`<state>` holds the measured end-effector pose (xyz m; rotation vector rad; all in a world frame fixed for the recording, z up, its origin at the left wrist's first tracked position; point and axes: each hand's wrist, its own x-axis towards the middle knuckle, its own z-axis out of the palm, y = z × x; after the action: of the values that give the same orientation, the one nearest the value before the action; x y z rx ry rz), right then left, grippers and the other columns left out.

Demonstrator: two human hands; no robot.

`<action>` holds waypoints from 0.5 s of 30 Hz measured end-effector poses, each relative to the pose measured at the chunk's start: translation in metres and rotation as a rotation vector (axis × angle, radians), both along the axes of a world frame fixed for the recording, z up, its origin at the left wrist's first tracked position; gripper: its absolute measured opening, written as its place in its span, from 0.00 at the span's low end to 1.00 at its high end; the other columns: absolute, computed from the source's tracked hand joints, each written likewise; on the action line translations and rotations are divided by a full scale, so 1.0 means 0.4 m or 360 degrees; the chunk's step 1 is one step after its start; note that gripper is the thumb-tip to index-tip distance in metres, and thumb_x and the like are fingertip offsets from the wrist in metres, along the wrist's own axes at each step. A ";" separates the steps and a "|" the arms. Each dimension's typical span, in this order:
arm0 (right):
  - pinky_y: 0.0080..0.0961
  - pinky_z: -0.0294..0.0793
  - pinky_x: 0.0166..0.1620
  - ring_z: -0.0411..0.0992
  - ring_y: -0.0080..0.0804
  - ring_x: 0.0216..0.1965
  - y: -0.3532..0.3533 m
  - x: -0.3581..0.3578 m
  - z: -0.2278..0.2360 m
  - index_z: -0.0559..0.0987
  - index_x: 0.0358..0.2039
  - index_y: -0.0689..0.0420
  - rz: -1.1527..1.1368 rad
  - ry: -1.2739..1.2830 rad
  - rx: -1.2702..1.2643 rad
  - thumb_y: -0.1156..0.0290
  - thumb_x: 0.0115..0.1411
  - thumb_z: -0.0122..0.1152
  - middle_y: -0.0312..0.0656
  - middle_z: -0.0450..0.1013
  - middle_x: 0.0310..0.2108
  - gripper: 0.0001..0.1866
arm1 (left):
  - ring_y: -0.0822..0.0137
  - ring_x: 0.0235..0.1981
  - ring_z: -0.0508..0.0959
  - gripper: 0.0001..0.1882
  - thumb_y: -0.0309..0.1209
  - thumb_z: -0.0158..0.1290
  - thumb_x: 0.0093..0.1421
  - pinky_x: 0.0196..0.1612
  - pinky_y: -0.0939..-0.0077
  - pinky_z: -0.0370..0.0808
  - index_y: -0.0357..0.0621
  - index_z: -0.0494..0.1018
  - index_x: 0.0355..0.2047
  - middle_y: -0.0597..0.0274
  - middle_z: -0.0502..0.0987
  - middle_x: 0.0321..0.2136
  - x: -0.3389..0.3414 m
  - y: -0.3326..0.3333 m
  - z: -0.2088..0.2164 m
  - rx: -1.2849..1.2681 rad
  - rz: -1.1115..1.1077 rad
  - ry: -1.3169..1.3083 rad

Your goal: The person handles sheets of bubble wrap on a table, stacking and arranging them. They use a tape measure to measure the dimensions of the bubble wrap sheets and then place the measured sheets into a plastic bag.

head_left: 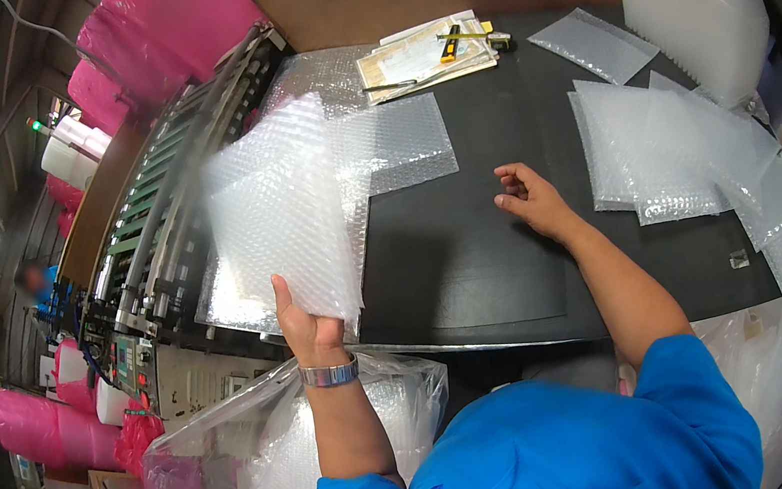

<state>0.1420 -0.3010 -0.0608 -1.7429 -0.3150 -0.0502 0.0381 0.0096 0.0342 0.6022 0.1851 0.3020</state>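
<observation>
My left hand (310, 329), a metal watch on its wrist, grips the near edge of a clear bubble wrap bag (275, 201). The thumb shows at the bag's edge, while the fingers are partly hidden. More bubble wrap lies under that bag, and another flat bubble wrap bag (406, 141) sits just to its right on the dark table (475, 262). Over the middle right of the table hovers my right hand (531, 200), fingers loosely curled and apart, with nothing seen in them. To its right spreads a loose pile of bubble wrap bags (659, 144).
A machine with rollers (145, 221) borders the table's left side. Papers (424, 57) with a yellow cutter (450, 43) lie at the back. One bubble wrap bag (594, 45) rests at the back right. Below the table's left front hangs a clear plastic sack (400, 370) with bubble wrap inside.
</observation>
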 end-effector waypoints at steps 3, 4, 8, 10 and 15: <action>0.28 0.63 0.49 0.63 0.31 0.44 0.001 0.002 -0.007 0.67 0.48 0.54 0.0008 0.0018 0.0001 0.65 0.51 0.59 0.42 0.64 0.43 0.23 | 0.54 0.52 0.64 0.27 0.45 0.36 0.62 0.54 0.57 0.61 0.39 0.54 0.55 0.52 0.62 0.53 0.002 -0.012 0.017 -0.0057 0.0083 0.0079; 0.28 0.63 0.49 0.63 0.32 0.44 0.001 0.002 -0.009 0.67 0.48 0.54 0.0016 0.0026 0.0013 0.65 0.51 0.59 0.42 0.65 0.43 0.23 | 0.54 0.52 0.64 0.27 0.46 0.36 0.62 0.54 0.57 0.61 0.40 0.54 0.55 0.53 0.62 0.53 0.002 -0.016 0.020 -0.0053 0.0100 0.0094; 0.29 0.63 0.49 0.63 0.33 0.45 0.002 0.001 -0.010 0.67 0.48 0.55 0.0026 0.0019 0.0006 0.65 0.51 0.59 0.43 0.64 0.44 0.24 | 0.54 0.52 0.64 0.28 0.46 0.36 0.62 0.54 0.57 0.61 0.40 0.54 0.56 0.54 0.62 0.53 0.004 -0.010 0.016 -0.0077 0.0082 0.0051; 0.29 0.63 0.49 0.63 0.33 0.46 0.005 -0.001 -0.010 0.67 0.48 0.55 0.0034 0.0035 0.0019 0.65 0.51 0.59 0.44 0.64 0.45 0.24 | 0.55 0.52 0.64 0.28 0.47 0.36 0.62 0.54 0.58 0.61 0.40 0.54 0.56 0.54 0.62 0.53 -0.001 -0.012 0.017 -0.0022 0.0058 0.0070; 0.29 0.63 0.49 0.63 0.33 0.47 0.008 -0.003 -0.003 0.67 0.48 0.54 0.0042 0.0030 -0.0020 0.63 0.52 0.59 0.44 0.65 0.45 0.24 | 0.55 0.51 0.65 0.28 0.47 0.36 0.62 0.54 0.59 0.63 0.40 0.54 0.55 0.54 0.62 0.53 -0.016 -0.025 0.020 -0.0116 -0.0034 0.0037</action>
<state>0.1408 -0.2979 -0.0620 -1.7503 -0.3248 -0.0130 0.0316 -0.0004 0.0421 0.5355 0.2108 0.2665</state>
